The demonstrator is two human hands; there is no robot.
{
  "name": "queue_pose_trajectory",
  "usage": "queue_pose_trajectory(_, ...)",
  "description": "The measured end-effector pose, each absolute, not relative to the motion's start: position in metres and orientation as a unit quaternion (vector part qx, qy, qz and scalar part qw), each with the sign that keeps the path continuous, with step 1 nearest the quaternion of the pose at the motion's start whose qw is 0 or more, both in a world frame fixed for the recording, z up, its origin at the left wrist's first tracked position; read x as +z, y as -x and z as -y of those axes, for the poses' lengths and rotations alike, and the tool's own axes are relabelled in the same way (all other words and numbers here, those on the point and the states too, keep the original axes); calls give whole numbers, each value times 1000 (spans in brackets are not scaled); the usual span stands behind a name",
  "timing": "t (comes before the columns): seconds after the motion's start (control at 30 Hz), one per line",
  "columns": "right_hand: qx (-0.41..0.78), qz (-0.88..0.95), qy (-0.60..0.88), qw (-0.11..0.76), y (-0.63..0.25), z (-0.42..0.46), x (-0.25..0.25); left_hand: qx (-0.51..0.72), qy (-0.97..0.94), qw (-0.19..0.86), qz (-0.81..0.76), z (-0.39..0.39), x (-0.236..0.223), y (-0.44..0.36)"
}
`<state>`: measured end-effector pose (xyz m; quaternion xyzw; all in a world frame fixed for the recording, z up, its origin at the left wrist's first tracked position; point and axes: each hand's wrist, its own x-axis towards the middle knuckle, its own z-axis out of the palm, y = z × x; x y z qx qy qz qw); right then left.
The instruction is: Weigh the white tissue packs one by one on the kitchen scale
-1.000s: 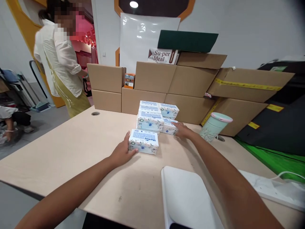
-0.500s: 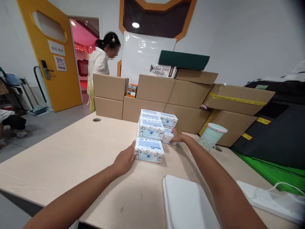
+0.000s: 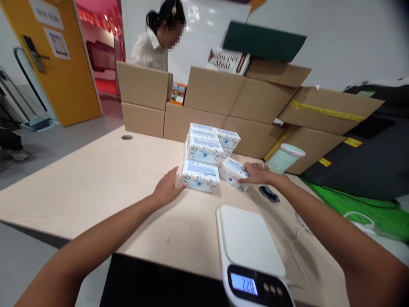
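Observation:
Several white tissue packs with blue labels lie on a beige table (image 3: 96,183). My left hand (image 3: 166,188) rests flat against the left end of the nearest tissue pack (image 3: 200,175), fingers stretched out. My right hand (image 3: 257,174) is closed on a second tissue pack (image 3: 232,172), which sits tilted just right of the first. Behind them stands a stack of more tissue packs (image 3: 206,144).
A white digital scale (image 3: 246,238) with a lit display sits at the table's near edge. A mint cup with a pink lid (image 3: 284,157) and a small black object (image 3: 269,193) lie to the right. Cardboard boxes (image 3: 211,91) wall the far side; a person (image 3: 156,40) stands behind them.
My right hand has drawn a pack out from the base of the stack toward me. The camera has tipped down, showing the scale's display. The person has walked right, behind the boxes.

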<state>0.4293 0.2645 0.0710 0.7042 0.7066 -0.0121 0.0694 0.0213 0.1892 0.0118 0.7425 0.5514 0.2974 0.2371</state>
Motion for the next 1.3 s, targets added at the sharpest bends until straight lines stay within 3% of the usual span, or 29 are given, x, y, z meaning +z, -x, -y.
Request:
queue_pose_trajectory(0.37,-76,-706,-704,-13,-413,-268,69,301,-756,253,-523,-178,24,-20)
queue_pose_trajectory(0.57,-6,-746,-663,-67,-444,-190,93,305,-805,167,-481,-178,34,-16)
queue_pose_trajectory(0.83,-72,-810,-567,-128,-423,-82,115,335,-855,119,-378,-158,35,-30)
queue_pose_trajectory(0.97,-81,-855,-496,-126,-403,-54,98,327,-874,174,-315,-139,37,-43)
queue_pose_trajectory(1.1,-95,-852,-486,-169,-405,-38,85,292,-836,339,-318,-106,35,-63)
queue_pose_trajectory(1.3,-198,-759,-469,-406,-427,-38,66,263,-757,479,-358,-56,23,-99)
